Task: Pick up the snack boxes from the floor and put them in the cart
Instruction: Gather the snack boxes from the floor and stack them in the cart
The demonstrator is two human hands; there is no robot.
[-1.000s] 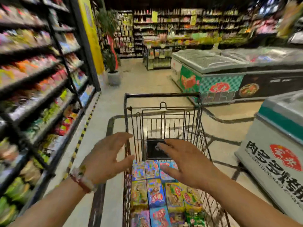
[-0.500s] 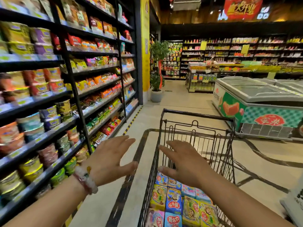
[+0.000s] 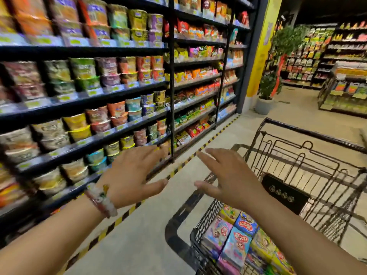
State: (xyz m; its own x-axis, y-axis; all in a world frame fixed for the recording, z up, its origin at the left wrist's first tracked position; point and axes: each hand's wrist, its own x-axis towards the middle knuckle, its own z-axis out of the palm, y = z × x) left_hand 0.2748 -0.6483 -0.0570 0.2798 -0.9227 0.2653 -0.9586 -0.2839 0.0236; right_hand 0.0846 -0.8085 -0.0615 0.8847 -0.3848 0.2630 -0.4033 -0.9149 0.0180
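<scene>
- Our view has swung left since a second ago: the chest freezers that filled the right side are gone, and the black metal shelving (image 3: pixel 85 108) stacked with instant-noodle cups now fills the left half.
- The black wire shopping cart (image 3: pixel 297 175) has slid to the lower right, and both hands have moved off it toward the aisle.
- Our left hand (image 3: pixel 133 175), wearing a beaded bracelet (image 3: pixel 101 199), hovers with fingers straight and spread, holding nothing.
- Our right hand (image 3: pixel 228 177) hovers above the cart's near corner, fingers straight and slightly apart, also empty.
- The colourful cardboard snack boxes (image 3: pixel 238 241) lie flat in rows on the cart's floor; we see none on the ground here.
- We judge we are turning to look for more boxes, or the loading is finished.
- The pale speckled floor (image 3: pixel 139 235) carries a yellow-and-black hazard stripe (image 3: pixel 123 215) along the shelving, and a potted green tree (image 3: pixel 266 90) stands by a yellow pillar (image 3: pixel 258 56).
</scene>
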